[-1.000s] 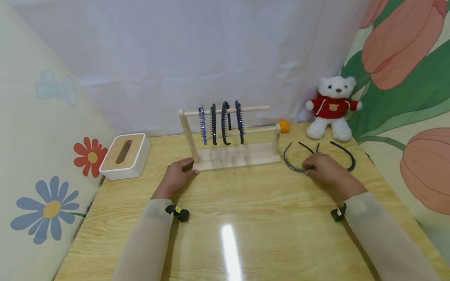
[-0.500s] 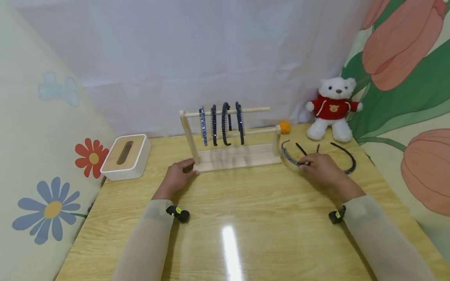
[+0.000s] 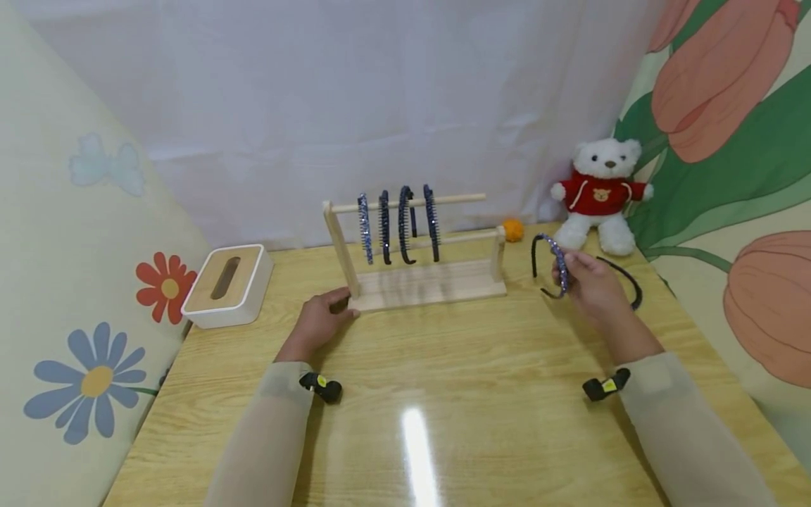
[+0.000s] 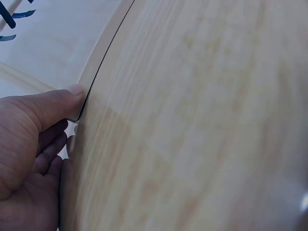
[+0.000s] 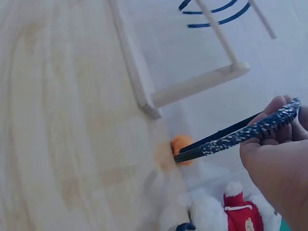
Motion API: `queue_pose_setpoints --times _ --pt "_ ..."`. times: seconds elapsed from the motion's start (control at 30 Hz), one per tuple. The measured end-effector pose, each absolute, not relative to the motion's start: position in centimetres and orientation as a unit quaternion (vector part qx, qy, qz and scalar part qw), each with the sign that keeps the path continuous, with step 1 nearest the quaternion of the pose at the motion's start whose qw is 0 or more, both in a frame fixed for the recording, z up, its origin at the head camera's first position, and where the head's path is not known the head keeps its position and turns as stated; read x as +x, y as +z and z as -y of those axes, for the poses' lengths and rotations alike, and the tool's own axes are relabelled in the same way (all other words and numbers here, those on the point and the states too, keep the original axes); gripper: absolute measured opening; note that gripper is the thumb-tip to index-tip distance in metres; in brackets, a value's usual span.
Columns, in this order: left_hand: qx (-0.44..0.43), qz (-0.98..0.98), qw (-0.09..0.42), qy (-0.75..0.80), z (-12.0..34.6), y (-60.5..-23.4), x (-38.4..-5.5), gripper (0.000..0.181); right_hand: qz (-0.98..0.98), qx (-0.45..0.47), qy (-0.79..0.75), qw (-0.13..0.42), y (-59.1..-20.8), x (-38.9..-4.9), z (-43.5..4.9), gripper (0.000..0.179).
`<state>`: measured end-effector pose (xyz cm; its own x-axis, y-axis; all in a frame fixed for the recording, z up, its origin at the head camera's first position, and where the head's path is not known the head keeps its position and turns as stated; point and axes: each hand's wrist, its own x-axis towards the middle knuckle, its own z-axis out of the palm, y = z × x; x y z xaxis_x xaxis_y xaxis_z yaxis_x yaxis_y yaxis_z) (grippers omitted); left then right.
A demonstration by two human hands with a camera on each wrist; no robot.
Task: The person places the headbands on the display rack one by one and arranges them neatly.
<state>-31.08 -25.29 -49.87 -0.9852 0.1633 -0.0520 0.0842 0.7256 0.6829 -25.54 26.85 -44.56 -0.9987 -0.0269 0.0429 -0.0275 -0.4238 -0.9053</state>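
Note:
My right hand pinches a glittery blue-purple headband by its sparkly band, raised upright above the table. In the right wrist view the headband has its dark ends pointing left, past the orange ball. My left hand grips the left end of the wooden headband rack, thumb on the corner of its base. Several dark glittery headbands hang from the rack's upper rod. Another dark headband lies on the table behind my right hand, partly hidden by it.
A white teddy bear in a red sweater sits at the back right, close to my right hand. The orange ball lies behind the rack's right post. At the left is a white tissue box with a wooden lid. A white cloth hangs behind the table.
My right hand has picked up the glittery headband from the table and turned it upright. My left hand has stayed at the rack's left end.

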Motion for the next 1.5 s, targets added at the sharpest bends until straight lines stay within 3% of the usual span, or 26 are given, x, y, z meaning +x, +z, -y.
queue_pose_setpoints --times 0.27,0.53,0.97,1.5 --pt "0.064 -0.925 0.055 0.369 25.2 -49.7 -31.0 0.058 0.451 0.039 0.891 0.041 -42.5 -25.9 -25.6 0.021" --pt "0.065 -0.926 0.057 0.368 25.2 -49.8 -31.2 0.058 0.422 -0.007 0.901 0.101 -38.9 -27.5 -24.2 0.017" --pt "0.061 -0.927 0.058 0.365 25.1 -49.7 -31.2 0.058 0.366 0.013 0.925 0.103 -34.1 -29.0 -21.8 0.012" --pt "0.055 -0.926 0.063 0.369 25.1 -49.6 -31.0 0.060 0.425 -0.007 0.898 0.116 -35.0 -31.3 -15.7 0.023"
